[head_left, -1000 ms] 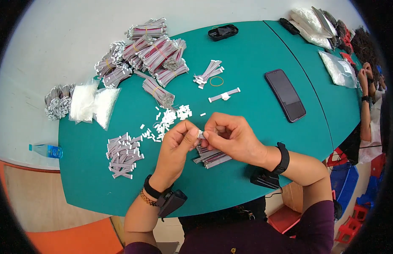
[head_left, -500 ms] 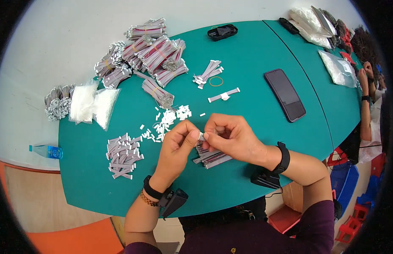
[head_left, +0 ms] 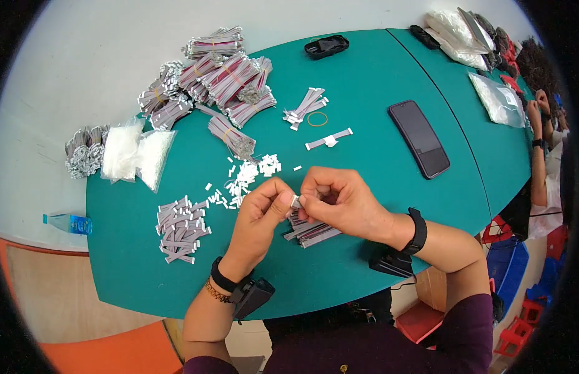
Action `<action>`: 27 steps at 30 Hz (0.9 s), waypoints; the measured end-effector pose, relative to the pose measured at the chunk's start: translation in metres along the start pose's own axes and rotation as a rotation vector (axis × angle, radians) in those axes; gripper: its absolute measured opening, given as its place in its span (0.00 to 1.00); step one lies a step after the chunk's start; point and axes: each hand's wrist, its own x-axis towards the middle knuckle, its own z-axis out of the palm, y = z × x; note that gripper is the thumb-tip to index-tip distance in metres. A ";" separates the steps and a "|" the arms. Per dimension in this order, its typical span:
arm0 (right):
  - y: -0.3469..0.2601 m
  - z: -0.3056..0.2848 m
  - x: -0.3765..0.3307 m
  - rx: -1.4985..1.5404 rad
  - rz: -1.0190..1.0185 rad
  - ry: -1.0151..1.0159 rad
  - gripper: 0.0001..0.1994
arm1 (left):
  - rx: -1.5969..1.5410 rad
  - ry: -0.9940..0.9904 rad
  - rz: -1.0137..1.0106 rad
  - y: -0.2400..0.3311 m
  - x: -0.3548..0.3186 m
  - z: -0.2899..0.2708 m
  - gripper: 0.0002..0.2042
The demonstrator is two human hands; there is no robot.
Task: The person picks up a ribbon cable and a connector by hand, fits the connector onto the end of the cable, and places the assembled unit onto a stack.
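Over the tabletop (head_left: 364, 93), just above a small stack of strips (head_left: 311, 229), my left hand (head_left: 258, 218) and right hand (head_left: 342, 202) pinch one small silvery strip (head_left: 295, 201) between fingertips: light, thin, likely bendable and slippery, best gripped at its ends.

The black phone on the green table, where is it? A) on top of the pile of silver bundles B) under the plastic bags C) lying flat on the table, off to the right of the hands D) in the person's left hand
C: the black phone lies flat on the green table, apart from both hands, to the right of the right hand and left hand, which pinch a small silvery piece together.
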 end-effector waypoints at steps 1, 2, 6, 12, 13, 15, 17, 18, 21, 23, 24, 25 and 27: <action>0.000 0.000 0.000 -0.025 -0.015 0.005 0.05 | 0.012 0.003 0.005 0.000 0.000 0.000 0.11; 0.000 0.000 0.000 -0.025 -0.014 0.005 0.05 | 0.012 0.003 0.004 0.000 0.000 0.001 0.11; 0.001 0.001 -0.001 -0.049 -0.029 0.035 0.05 | 0.035 0.022 0.032 -0.001 0.000 0.003 0.11; -0.001 0.001 -0.002 -0.155 -0.042 0.081 0.06 | 0.232 0.121 0.149 -0.001 -0.004 0.012 0.10; -0.001 0.001 -0.002 -0.163 -0.050 0.081 0.06 | 0.294 0.143 0.172 -0.001 -0.004 0.013 0.09; -0.001 0.001 -0.002 -0.171 -0.058 0.082 0.06 | 0.355 0.164 0.195 -0.001 -0.005 0.013 0.09; 0.001 0.001 -0.001 -0.151 -0.048 0.062 0.06 | 0.351 0.162 0.192 -0.001 -0.005 0.013 0.09; 0.002 0.000 0.000 -0.151 -0.047 0.061 0.06 | 0.350 0.163 0.191 -0.001 -0.006 0.012 0.09; 0.004 0.000 0.000 -0.117 -0.029 0.024 0.05 | 0.349 0.159 0.193 0.000 -0.006 0.013 0.09; 0.004 -0.001 0.000 -0.104 -0.020 0.006 0.05 | 0.351 0.158 0.197 0.001 -0.006 0.013 0.09; 0.004 -0.001 0.000 -0.104 -0.019 0.006 0.05 | 0.350 0.159 0.196 0.001 -0.006 0.013 0.09; 0.005 -0.001 0.000 -0.090 -0.013 -0.001 0.06 | 0.357 0.152 0.200 0.001 -0.006 0.013 0.09; 0.004 -0.002 0.001 -0.075 -0.007 -0.007 0.06 | 0.363 0.144 0.202 0.002 -0.006 0.012 0.09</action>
